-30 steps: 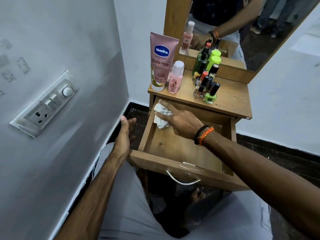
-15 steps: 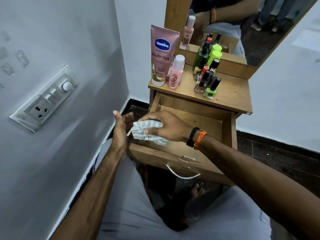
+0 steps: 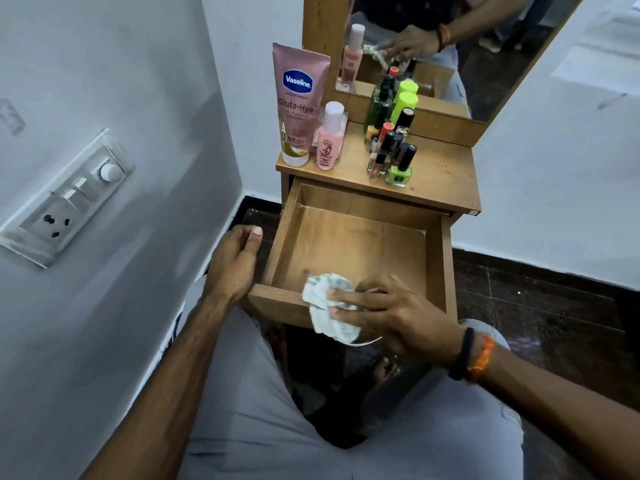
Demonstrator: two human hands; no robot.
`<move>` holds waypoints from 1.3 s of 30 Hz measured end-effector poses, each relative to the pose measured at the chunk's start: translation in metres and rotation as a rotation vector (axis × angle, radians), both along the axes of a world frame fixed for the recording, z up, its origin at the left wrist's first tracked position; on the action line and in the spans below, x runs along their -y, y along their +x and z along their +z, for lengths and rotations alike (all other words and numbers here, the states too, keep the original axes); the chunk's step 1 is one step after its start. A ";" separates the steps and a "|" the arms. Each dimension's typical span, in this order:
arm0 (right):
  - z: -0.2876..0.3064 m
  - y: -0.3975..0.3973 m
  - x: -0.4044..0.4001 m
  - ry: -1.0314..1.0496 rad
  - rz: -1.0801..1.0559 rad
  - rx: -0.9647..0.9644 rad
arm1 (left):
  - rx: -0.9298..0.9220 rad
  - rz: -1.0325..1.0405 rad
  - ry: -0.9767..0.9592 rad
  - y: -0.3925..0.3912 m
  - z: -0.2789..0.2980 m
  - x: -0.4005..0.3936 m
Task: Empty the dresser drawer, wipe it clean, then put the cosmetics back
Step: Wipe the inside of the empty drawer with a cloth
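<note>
**Cloth on the drawer's front edge, cosmetics on the tabletop**

The drawer is pulled out from under the tabletop and its wooden floor is bare. The right hand lies over the drawer's front edge, near its middle, and presses a crumpled white cloth against that edge. Its fingers are stretched out fairly straight and close together on top of the cloth; part of the cloth hangs down over the drawer front, covering some of the metal handle. Two bands, one black and one orange, sit on the right wrist.

The left hand is at the drawer's front left corner, just outside the left wall. Its fingers are loosely curled with the thumb up; whether it touches the wood cannot be told.

The cosmetics stand on the tabletop. At the left edge a pink Vaseline tube stands upright on its cap, with a small pink bottle just beside it. Toward the back middle a tight cluster of nail polishes and small bottles stands, with a green nail polish at its front. A mirror rises along the tabletop's back edge.

A switch panel is on the wall to the left.
</note>
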State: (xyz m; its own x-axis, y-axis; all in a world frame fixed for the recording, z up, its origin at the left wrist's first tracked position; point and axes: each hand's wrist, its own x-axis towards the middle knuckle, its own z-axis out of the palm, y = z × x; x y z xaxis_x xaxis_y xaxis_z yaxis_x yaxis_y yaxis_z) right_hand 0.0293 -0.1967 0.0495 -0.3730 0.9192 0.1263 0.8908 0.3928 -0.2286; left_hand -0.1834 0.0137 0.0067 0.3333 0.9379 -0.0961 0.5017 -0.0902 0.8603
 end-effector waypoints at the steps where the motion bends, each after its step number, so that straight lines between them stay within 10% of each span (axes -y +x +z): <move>1: 0.000 0.010 0.011 0.013 -0.005 0.012 | -0.018 0.000 0.006 -0.001 0.000 0.000; 10: -0.003 0.046 0.088 0.123 -0.197 0.124 | -0.105 -0.047 0.058 0.002 0.010 0.003; 21: -0.028 -0.074 0.001 0.172 -0.391 0.050 | -0.194 -0.055 0.228 0.002 0.011 0.004; 39: -0.041 0.003 0.133 0.345 -0.825 0.022 | -0.198 -0.062 0.278 0.000 0.011 0.003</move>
State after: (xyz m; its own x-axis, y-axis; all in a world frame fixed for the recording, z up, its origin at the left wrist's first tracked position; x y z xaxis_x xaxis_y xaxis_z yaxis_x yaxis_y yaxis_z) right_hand 0.0325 -0.3294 0.0083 0.3844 0.8084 0.4458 0.9231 -0.3310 -0.1958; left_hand -0.1837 0.0109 0.0176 0.3907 0.9159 0.0919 0.6430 -0.3430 0.6848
